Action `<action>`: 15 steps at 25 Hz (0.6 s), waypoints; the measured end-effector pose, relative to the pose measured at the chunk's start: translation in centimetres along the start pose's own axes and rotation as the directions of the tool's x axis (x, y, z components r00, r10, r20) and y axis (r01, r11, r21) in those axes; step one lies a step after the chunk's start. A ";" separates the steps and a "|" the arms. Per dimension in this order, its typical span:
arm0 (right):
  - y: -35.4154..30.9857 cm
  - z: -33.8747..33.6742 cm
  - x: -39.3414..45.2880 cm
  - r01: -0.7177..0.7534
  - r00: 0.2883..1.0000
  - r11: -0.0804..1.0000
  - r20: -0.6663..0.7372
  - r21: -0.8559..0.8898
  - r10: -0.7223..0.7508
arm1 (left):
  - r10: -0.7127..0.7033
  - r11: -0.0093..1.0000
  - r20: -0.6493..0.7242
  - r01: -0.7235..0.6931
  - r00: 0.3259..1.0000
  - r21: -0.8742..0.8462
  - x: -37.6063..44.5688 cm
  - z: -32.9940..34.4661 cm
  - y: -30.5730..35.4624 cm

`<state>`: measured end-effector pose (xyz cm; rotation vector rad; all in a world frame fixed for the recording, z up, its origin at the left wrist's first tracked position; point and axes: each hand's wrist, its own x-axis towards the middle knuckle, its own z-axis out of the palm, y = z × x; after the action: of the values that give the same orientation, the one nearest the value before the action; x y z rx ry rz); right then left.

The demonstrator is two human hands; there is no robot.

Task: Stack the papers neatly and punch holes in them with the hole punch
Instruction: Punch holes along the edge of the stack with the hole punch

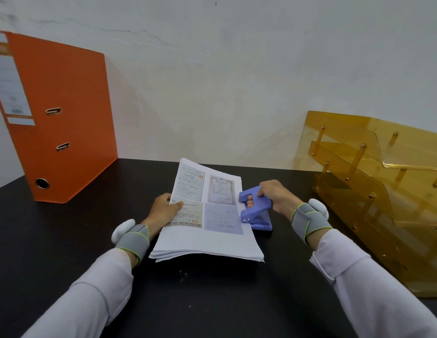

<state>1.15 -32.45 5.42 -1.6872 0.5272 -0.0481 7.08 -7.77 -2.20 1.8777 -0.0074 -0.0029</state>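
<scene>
A stack of white printed papers [207, 230] lies at the middle of the black table, its far end raised a little. My left hand [163, 209] grips the stack's left edge, thumb on top of the sheet. A purple hole punch [255, 208] sits against the stack's right edge, the paper edge reaching into its slot. My right hand [276, 195] is closed over the punch's handle, fingers showing through its opening.
An orange lever-arch binder [63, 123] stands upright at the back left. An amber plastic tiered letter tray [373, 191] occupies the right side. The black table [200, 301] meets a white wall behind.
</scene>
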 end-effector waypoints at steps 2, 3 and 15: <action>-0.3 -0.5 0.3 0.014 1.000 1.000 -0.025 -0.003 -0.014 | 0.003 1.000 0.002 -0.003 1.000 -0.008 0.0 0.0 0.0; -0.5 -0.7 0.5 0.020 0.999 1.000 -0.031 -0.004 -0.020 | 0.003 1.000 0.001 -0.003 1.000 -0.016 0.0 0.0 0.0; -2.6 -1.9 3.7 0.082 0.982 0.963 -0.187 0.255 -0.035 | 0.003 0.995 -0.006 -0.003 1.000 -0.098 -0.1 -0.4 0.1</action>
<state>4.66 -35.31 7.32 -1.4460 0.5796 -0.3048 7.00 -7.43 -1.98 1.7799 -0.0056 0.0047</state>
